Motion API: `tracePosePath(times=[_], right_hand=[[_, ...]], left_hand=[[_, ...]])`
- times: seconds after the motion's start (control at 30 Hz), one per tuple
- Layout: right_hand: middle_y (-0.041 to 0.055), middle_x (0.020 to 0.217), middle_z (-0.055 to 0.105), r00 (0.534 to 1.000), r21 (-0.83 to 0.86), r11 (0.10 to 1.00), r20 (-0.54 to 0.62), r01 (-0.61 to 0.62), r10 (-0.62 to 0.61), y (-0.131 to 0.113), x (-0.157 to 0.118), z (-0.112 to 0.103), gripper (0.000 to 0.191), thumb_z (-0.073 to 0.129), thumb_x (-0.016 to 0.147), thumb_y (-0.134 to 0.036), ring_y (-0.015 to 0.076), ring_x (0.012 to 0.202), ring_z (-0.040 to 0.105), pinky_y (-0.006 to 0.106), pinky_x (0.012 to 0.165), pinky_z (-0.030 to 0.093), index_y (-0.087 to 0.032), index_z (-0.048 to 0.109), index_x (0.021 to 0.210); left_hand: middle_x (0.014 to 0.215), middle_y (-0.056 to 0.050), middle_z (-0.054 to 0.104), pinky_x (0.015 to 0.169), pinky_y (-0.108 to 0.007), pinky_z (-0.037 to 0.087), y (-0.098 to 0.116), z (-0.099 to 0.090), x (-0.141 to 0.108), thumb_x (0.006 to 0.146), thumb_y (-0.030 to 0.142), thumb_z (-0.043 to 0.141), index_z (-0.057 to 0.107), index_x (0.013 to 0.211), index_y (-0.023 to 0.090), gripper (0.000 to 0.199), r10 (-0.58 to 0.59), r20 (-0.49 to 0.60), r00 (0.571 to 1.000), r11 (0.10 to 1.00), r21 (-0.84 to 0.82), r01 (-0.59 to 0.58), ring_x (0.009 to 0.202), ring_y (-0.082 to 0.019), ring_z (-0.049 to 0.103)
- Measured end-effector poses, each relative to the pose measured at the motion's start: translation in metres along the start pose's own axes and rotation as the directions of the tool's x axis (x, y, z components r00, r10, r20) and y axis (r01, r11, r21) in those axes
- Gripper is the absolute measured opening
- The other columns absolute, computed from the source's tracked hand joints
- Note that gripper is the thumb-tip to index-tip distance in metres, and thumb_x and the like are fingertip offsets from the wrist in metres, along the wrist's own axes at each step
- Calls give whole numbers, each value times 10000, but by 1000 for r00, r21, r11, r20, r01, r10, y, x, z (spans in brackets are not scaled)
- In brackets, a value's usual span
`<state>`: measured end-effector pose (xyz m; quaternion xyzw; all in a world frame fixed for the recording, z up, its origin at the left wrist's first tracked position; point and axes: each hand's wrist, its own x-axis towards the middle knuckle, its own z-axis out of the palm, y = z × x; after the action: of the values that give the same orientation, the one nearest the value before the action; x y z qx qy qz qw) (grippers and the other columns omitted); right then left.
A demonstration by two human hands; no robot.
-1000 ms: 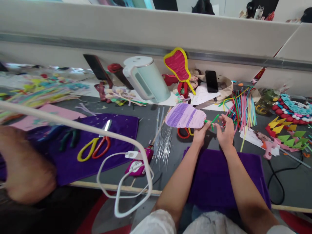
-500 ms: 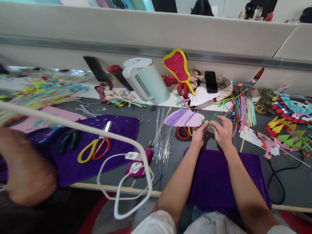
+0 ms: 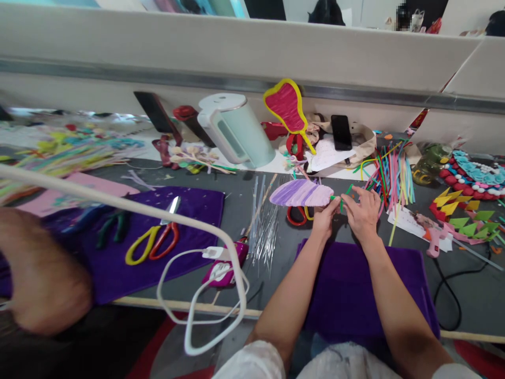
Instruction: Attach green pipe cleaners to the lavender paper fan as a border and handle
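Note:
A flat, leaf-shaped piece striped in light and dark purple sticks out to the left above the table. My left hand pinches its right end, where green shows. Close beside it, my right hand has thumb and fingertips closed on a green pipe cleaner, which crosses near the left fingertips. How the green strands join the purple piece is too small to tell. Red-handled scissors lie partly hidden below the purple piece, and a folded purple cloth lies under my forearms.
A white cable loops across the left foreground. Another person's arm rests at far left, near yellow-and-red scissors. A kettle and a phone stand behind; a pink glue gun lies right.
The purple piece and my left hand have shifted slightly right. My right fingers have moved a little, and the green pipe cleaner sits at a different angle.

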<state>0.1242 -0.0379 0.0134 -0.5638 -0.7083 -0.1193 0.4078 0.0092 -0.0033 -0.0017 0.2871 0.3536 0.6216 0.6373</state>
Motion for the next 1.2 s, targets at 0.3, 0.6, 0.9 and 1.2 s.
tracePosePath(times=[0.3,0.6,0.9,1.2], right_hand=[[94,1215,617,997,31,999,-65,-34,36,1,-2,7,132,557,915,-284,246,1119,550,476,1042,355,-258,681,951],[47,936,687,999,44,999,46,16,-18,-1,-1,5,143,516,895,-217,231,1051,574,489,1091,279,-241,645,951],[21,854,682,996,32,996,-6,84,-84,-1,-2,6,113,557,868,-200,208,982,599,466,1083,281,-242,661,886],[34,807,697,983,161,970,30,-184,182,-3,-3,11,93,583,844,-234,217,882,610,382,892,399,-226,667,805]], left_hand=[[663,33,613,560,-231,425,-8,-1,0,528,312,882,620,777,157,394,9,-6,1000,1000,7,-9,560,-79,534],[550,43,530,542,-238,391,-3,1,-2,610,339,833,567,619,159,321,47,26,999,996,72,-48,513,-80,483],[522,70,452,478,-226,309,-2,0,-1,623,447,830,516,640,171,418,116,-25,993,982,152,-111,470,-62,395],[684,-8,611,634,-260,470,-10,-7,1,668,504,781,644,785,148,399,244,-19,969,927,298,-228,624,-119,559]])
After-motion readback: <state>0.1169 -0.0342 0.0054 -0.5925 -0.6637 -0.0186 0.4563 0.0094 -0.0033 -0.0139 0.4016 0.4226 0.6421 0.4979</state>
